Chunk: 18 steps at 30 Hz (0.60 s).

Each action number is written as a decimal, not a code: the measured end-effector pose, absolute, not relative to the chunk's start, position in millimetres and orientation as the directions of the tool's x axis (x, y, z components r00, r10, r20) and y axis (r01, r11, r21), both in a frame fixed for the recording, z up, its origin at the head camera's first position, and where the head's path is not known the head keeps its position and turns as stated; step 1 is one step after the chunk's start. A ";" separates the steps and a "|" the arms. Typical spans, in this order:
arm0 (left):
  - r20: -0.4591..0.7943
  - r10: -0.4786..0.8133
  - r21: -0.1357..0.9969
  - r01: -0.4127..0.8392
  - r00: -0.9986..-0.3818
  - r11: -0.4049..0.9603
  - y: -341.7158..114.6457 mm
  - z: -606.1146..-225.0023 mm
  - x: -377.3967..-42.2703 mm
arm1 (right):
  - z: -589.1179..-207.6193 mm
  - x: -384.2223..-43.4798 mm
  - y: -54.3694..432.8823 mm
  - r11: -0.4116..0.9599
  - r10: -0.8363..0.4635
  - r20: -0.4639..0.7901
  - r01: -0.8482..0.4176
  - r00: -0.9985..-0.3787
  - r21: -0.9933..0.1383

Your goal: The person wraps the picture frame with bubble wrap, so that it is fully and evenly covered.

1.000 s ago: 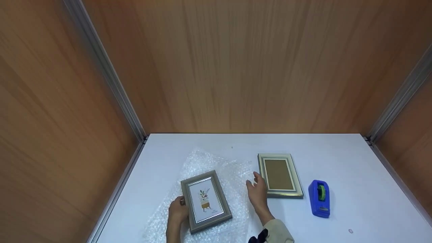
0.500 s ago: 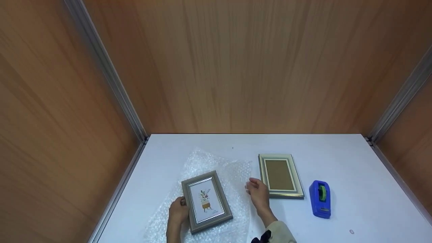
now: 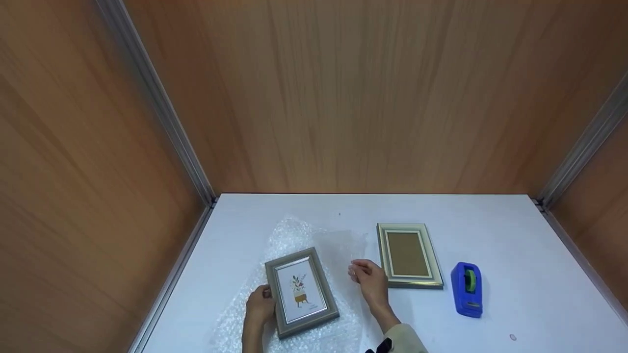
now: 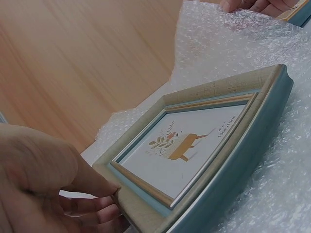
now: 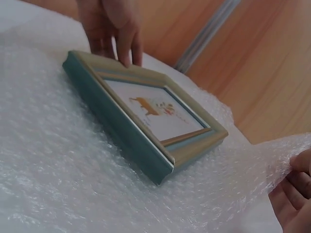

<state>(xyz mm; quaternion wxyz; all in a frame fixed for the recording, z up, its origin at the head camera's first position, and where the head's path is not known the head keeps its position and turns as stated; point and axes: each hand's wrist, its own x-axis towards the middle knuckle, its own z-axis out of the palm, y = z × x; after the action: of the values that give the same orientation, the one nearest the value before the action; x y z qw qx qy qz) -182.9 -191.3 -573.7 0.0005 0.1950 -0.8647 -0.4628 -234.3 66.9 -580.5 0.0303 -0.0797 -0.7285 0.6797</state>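
Note:
My left hand (image 3: pixel 259 306) grips the left edge of a picture frame (image 3: pixel 321 281), thumb on its front. The frame has a grey-beige face, blue-green sides and a printed potted plant inside; it lies tilted on a sheet of bubble wrap (image 3: pixel 289 235). My right hand (image 3: pixel 373 284) pinches the right edge of the bubble wrap, which is lifted off the table there. In the right wrist view the pinching fingers (image 5: pixel 302 165) show at the right border. In the left wrist view the raised wrap (image 4: pixel 209 43) rises behind the frame.
A second frame (image 3: pixel 434 260) with a gold-green border and brown centre lies just right of my right hand. Farther right stands a blue tape dispenser (image 3: pixel 466 299) with a green roll. Wood-grain panels (image 3: pixel 343 98) enclose the white table (image 3: pixel 515 245) at the back and sides.
My right hand has moved left and its spread fingers have closed on the bubble wrap's edge, lifting it a little and leftward. The left hand and its frame have stayed nearly still.

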 end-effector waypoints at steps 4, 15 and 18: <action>-0.180 -0.333 0.794 -0.337 -0.926 0.506 -191.8 -574.0 -183.2 | -576.5 -231.7 60.6 0.088 0.115 -0.026 0.036 -0.993 -0.995; -0.209 -0.335 0.796 -0.359 -0.919 0.488 -191.6 -573.5 -183.2 | -574.4 -219.6 38.7 0.195 0.011 0.106 -0.102 -0.994 -0.975; -0.193 -0.329 0.793 -0.345 -0.924 0.502 -191.7 -573.9 -182.9 | -574.6 -215.3 29.3 0.248 -0.005 0.151 -0.147 -0.989 -0.958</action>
<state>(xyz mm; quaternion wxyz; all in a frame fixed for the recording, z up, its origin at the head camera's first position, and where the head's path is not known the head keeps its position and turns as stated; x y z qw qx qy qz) -182.9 -191.7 -573.9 -0.0084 0.1945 -0.8666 -0.4595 -215.3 29.3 -574.6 0.0583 0.0481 -0.7876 0.6115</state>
